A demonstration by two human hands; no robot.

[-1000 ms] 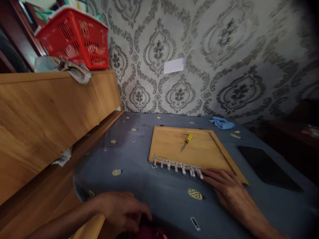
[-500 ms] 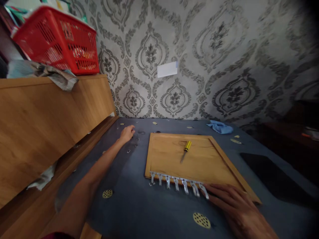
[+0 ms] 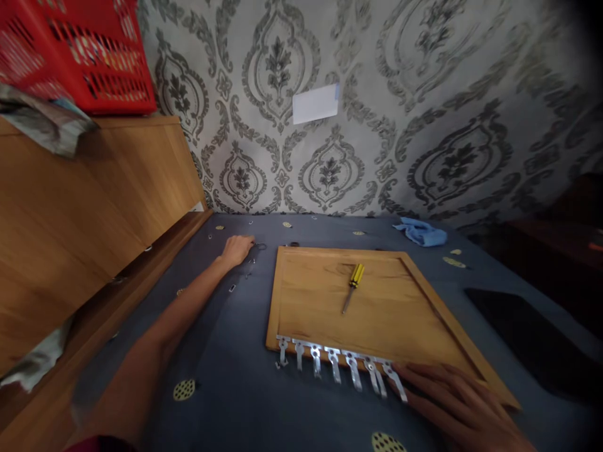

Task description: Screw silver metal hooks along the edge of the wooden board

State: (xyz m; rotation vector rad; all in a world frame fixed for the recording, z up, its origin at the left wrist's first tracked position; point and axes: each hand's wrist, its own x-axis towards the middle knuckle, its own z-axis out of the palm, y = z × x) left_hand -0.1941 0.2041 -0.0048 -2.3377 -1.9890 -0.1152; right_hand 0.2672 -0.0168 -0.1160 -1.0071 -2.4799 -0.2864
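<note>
My left hand [image 3: 238,249] is at the far left of the cloth, its fingertips pinched together at one end of a small, thin, dark ring-shaped piece [image 3: 260,246], too small to name. My right hand [image 3: 464,402] lies with fingers stretched over the near right edge of a framed wooden board [image 3: 325,320], holding nothing. By its fingertips is the end of a row of silver metal clips [image 3: 334,364], set side by side along the board's near edge. A screwdriver [image 3: 354,284] with a yellow and black handle lies on the board.
Small metal bits [image 3: 232,288] are scattered near my left forearm. A blue cloth [image 3: 421,231] and a dark flat pad [image 3: 518,333] lie to the right. On the left stands a wooden cabinet [image 3: 117,182] with a red basket [image 3: 108,63] on top. A patterned wall closes the back.
My left hand has moved to the ring-shaped piece, and its fingers have closed at it. My right hand stays at the board's edge. The view has shifted slightly.
</note>
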